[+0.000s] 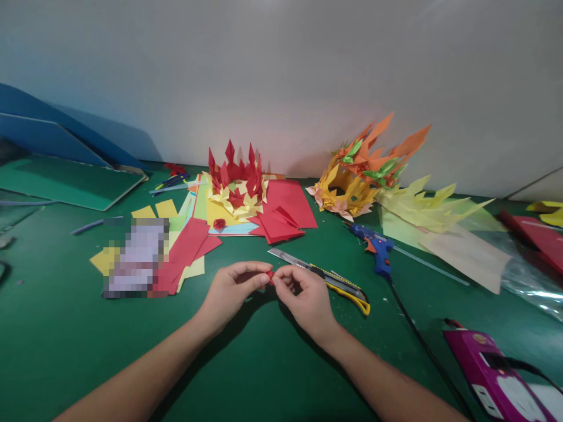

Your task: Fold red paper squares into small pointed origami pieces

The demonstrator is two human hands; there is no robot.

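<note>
Between my two hands is a small piece of red paper (271,278), mostly hidden by the fingertips. My left hand (237,287) pinches it from one side, and my right hand (303,299) pinches it from the other. A box cutter (341,286) with a yellow and black handle lies just behind my right hand, its blade out. Farther back stands a red paper crown (235,173) with yellow paper flowers at its base. A small red paper rose (219,224) lies in front of that crown.
Red paper sheets (182,252) lie on the left beside a pixelated object (138,258). To the right are a blue glue gun (373,246), an orange and yellow paper crown (347,190), yellow paper leaves (422,205) and a magenta power strip (488,363). A grey wall (281,76) borders the green table (264,375).
</note>
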